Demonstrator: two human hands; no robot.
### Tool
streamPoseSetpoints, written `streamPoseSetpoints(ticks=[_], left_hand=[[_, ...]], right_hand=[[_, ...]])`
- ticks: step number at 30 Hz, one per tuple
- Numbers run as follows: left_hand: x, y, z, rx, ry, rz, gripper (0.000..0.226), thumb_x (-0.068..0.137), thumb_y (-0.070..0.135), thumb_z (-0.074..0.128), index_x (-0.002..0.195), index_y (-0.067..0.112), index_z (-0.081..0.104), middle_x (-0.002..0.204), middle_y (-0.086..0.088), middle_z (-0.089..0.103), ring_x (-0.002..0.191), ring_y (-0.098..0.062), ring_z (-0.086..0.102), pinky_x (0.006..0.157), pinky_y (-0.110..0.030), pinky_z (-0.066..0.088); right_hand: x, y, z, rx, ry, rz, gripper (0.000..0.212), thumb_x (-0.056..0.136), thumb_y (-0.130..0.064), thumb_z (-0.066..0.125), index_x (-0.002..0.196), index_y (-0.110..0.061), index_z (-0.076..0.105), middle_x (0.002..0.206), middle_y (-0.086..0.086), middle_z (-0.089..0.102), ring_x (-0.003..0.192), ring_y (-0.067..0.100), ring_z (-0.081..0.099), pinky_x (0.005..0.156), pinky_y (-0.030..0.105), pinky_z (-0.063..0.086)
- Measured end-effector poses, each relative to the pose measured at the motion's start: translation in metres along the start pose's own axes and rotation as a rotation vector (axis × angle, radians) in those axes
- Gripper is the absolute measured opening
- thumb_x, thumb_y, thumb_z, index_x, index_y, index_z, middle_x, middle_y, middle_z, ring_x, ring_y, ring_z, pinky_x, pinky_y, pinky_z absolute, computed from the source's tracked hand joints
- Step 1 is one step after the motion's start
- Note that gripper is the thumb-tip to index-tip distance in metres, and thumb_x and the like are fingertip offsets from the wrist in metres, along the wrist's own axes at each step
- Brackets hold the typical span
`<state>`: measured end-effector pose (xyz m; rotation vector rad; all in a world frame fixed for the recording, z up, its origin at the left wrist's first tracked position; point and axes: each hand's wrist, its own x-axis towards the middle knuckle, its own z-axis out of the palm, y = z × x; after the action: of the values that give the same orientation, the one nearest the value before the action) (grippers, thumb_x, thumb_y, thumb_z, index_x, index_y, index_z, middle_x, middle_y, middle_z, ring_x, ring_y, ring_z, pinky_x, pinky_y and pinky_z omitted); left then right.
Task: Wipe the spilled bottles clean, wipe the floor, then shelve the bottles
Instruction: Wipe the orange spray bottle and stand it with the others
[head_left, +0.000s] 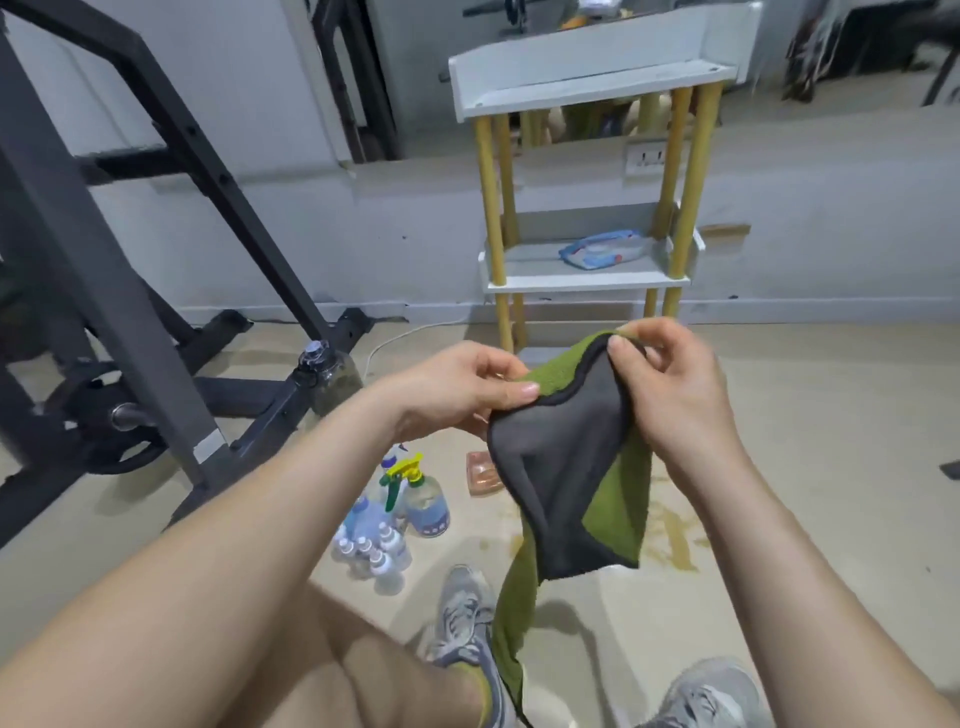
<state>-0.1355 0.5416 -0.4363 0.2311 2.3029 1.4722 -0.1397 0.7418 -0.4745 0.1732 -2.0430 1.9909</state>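
A green and grey cloth (566, 488) hangs in front of me, held up by both hands. My left hand (457, 389) pinches its left top edge between thumb and fingers. My right hand (670, 384) pinches the top right corner. On the floor below stand several small clear bottles (371, 551) in a cluster, with a spray bottle (423, 499) that has a yellow and green trigger beside them. A brownish wet spill (670, 535) streaks the floor to the right of the cloth. The white shelf with yellow posts (587, 156) stands against the wall ahead.
A black gym rack (119, 270) with a weight plate fills the left. A large dark-capped jug (327, 379) sits by its foot. A small pink-orange item (483, 470) lies on the floor. A blue and white pack (602, 249) lies on the lower shelf. My shoes (462, 613) are at the bottom.
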Motion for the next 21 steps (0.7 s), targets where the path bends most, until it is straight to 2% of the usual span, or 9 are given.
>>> streamPoseSetpoints(ticks=[4,7,9,11,14,16,18,20,21], left_hand=[[0.061,-0.017,-0.011,0.155,0.015,0.008,0.015,0.094,0.021,0.062,0.079,0.018,0.060,0.068,-0.003,0.062,0.060,-0.018,0.055,0.057,-0.029,0.053],[0.107,-0.047,-0.025,0.452,0.074,0.042,0.014,0.091,0.026,0.066,0.090,0.015,0.058,0.067,0.002,0.058,0.057,-0.015,0.052,0.057,-0.025,0.046],[0.132,-0.078,-0.028,0.740,0.090,0.099,0.019,0.091,0.029,0.065,0.094,0.017,0.051,0.074,0.004,0.055,0.070,-0.020,0.052,0.061,-0.029,0.036],[0.154,-0.128,-0.032,0.923,0.075,0.107,0.020,0.091,0.031,0.061,0.095,0.020,0.045,0.076,0.004,0.055,0.078,-0.026,0.053,0.064,-0.033,0.035],[0.178,-0.211,-0.037,0.963,0.004,-0.064,0.021,0.090,0.026,0.057,0.099,0.026,0.038,0.081,0.000,0.059,0.082,-0.033,0.056,0.068,-0.037,0.044],[0.193,-0.253,-0.033,1.034,-0.021,-0.139,0.032,0.086,0.019,0.054,0.114,0.029,0.042,0.101,-0.006,0.064,0.095,-0.037,0.059,0.072,-0.035,0.046],[0.214,-0.285,-0.023,1.060,-0.065,-0.215,0.053,0.080,0.011,0.053,0.130,0.026,0.044,0.113,-0.009,0.063,0.103,-0.036,0.060,0.073,-0.033,0.044],[0.236,-0.313,-0.018,1.019,-0.046,-0.240,0.057,0.077,0.011,0.055,0.132,0.020,0.043,0.116,-0.008,0.060,0.106,-0.032,0.059,0.078,-0.036,0.051],[0.247,-0.324,-0.018,1.020,-0.035,-0.242,0.054,0.078,0.012,0.057,0.130,0.016,0.044,0.117,-0.007,0.057,0.109,-0.030,0.056,0.081,-0.040,0.052]], right_hand=[[0.028,0.025,0.005,-0.132,0.097,-0.144,0.006,0.093,-0.015,0.064,0.094,-0.020,0.064,0.085,-0.011,0.065,0.079,-0.001,0.059,0.075,0.014,0.045],[0.043,0.078,0.022,-0.227,0.059,-0.109,0.006,0.093,-0.014,0.064,0.097,-0.019,0.064,0.090,-0.006,0.068,0.084,0.006,0.062,0.077,0.015,0.046],[0.051,0.126,0.035,-0.265,0.027,0.008,0.008,0.094,-0.015,0.063,0.096,-0.023,0.063,0.086,-0.009,0.066,0.080,0.008,0.061,0.074,0.020,0.046],[0.055,0.175,0.048,-0.334,-0.044,0.137,0.008,0.093,-0.017,0.064,0.093,-0.025,0.063,0.077,-0.012,0.063,0.069,0.006,0.057,0.067,0.019,0.042],[0.051,0.246,0.069,-0.351,-0.239,0.399,0.007,0.093,-0.014,0.064,0.094,-0.020,0.064,0.060,-0.009,0.052,0.050,0.009,0.044,0.050,0.015,0.033],[0.043,0.288,0.082,-0.292,-0.342,0.597,0.011,0.091,-0.008,0.065,0.102,-0.010,0.066,0.055,-0.011,0.040,0.045,0.004,0.035,0.050,0.017,0.031],[0.036,0.319,0.094,-0.303,-0.412,0.729,0.005,0.090,-0.007,0.065,0.085,-0.006,0.066,0.049,-0.014,0.036,0.045,0.004,0.032,0.051,0.020,0.030],[0.036,0.341,0.100,-0.304,-0.429,0.801,0.027,0.091,-0.013,0.063,0.066,-0.011,0.056,0.053,-0.007,0.044,0.048,0.009,0.037,0.056,0.025,0.032],[0.038,0.346,0.101,-0.259,-0.409,0.844,0.030,0.093,-0.016,0.062,0.064,-0.013,0.054,0.058,0.000,0.048,0.052,0.012,0.041,0.059,0.027,0.033]])
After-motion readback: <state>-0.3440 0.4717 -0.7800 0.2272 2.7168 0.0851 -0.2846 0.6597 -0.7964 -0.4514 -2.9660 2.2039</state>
